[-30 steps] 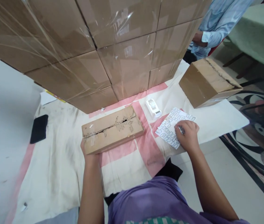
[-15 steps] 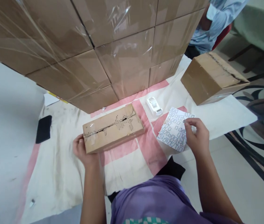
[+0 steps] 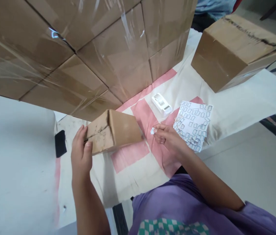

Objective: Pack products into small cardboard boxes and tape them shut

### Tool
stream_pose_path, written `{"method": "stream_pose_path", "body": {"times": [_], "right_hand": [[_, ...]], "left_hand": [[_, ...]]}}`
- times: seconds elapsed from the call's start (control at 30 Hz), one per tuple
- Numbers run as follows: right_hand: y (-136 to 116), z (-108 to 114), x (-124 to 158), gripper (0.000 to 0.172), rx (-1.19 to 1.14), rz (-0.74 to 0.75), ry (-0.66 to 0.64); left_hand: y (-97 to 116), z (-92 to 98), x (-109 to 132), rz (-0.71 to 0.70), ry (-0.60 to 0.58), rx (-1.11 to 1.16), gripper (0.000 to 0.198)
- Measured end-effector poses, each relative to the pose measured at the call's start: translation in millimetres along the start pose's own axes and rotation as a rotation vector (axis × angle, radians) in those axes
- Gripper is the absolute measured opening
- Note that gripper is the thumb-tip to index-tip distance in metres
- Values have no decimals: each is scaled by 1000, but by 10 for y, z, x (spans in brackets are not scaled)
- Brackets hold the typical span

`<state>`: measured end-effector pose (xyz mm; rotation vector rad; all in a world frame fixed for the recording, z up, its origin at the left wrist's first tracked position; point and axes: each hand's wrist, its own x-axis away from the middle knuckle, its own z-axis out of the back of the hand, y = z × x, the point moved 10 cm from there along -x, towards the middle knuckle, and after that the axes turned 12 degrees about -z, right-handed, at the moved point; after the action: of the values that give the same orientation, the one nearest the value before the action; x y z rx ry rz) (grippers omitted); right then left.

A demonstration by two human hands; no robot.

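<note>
One sticker (image 3: pixel 152 131) is off the sheet (image 3: pixel 194 121), pinched in the right hand (image 3: pixel 169 139). At nine o'clock, the left hand (image 3: pixel 80 156) grips the tilted box (image 3: pixel 118 130), seemingly unlabelled.

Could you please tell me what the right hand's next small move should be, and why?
Probably move the right hand a little to the left and press the small sticker onto the facing side of the small box. The sticker is pinched in its grip, just beside the box and clear of the sticker sheet, while the left hand holds the box tipped up.
</note>
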<state>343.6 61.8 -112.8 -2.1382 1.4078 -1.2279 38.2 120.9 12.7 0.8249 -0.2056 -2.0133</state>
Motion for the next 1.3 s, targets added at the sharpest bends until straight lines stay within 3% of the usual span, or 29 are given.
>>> {"method": "stream_pose_path", "body": {"times": [0.1, 0.2, 0.33, 0.47, 0.7, 1.3], "right_hand": [[89, -135, -28, 28, -29, -59, -75], [110, -370, -71, 31, 10, -122, -144], [55, -707, -112, 29, 78, -145, -221], [51, -850, -131, 27, 45, -166, -242], [34, -830, -106, 24, 3, -126, -166], [0, -734, -127, 30, 249, 54, -62]], "left_hand": [[-186, 143, 97, -13, 96, 154, 58], [-214, 160, 119, -11, 153, 242, 60], [-159, 97, 40, -28, 106, 198, 57], [-148, 110, 18, -33, 103, 177, 59], [-106, 119, 20, -13, 126, 125, 61], [107, 67, -31, -96, 95, 66, 52]]}}
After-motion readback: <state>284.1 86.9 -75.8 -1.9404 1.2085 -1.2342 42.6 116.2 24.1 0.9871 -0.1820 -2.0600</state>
